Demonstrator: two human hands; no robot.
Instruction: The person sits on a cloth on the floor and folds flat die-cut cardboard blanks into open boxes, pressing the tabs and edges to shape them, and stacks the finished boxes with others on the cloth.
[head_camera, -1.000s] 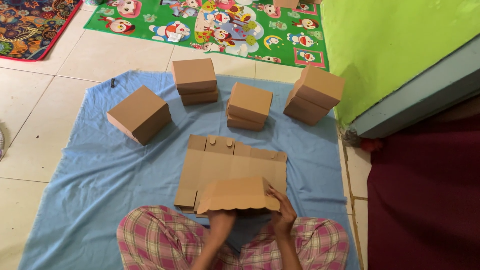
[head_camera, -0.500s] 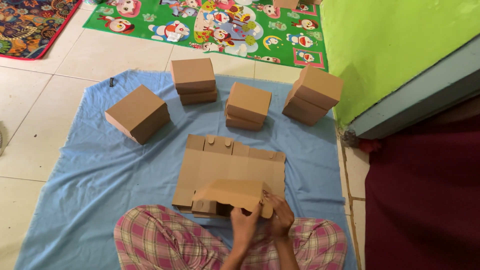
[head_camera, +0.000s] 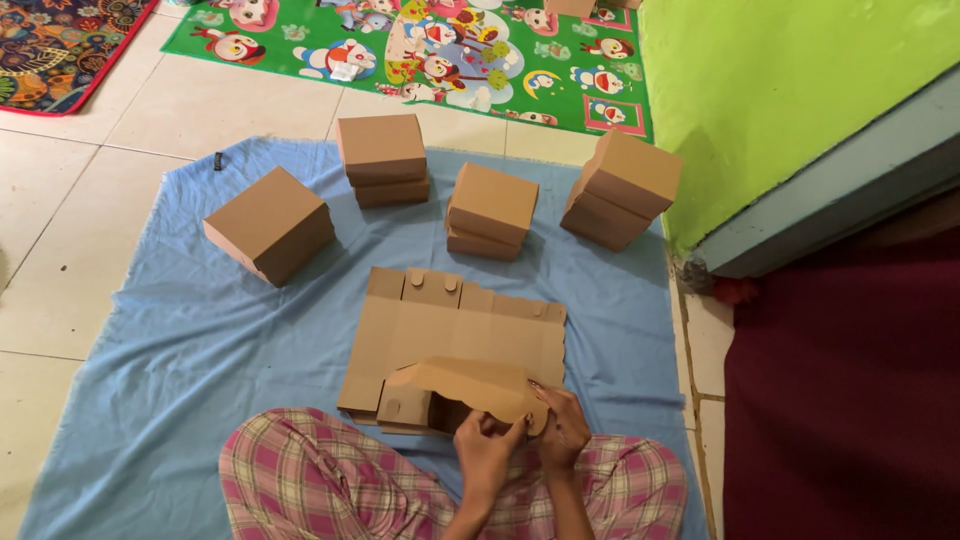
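Head view showed a blue cloth (head_camera: 180, 360) spread over the tiled floor (head_camera: 90, 290), a green cartoon mat (head_camera: 420, 50) and green wall (head_camera: 780, 90) beyond. On the cloth stood four finished cardboard boxes (head_camera: 382, 158), apparently set aside out of the way. A flat cardboard blank (head_camera: 450, 330) lay before the crossed legs, its near flap (head_camera: 470, 385) lifted, pinched by the left hand (head_camera: 487, 445) and right hand (head_camera: 560, 430).

Boxes (head_camera: 489, 210) ring open cloth (head_camera: 200, 350)
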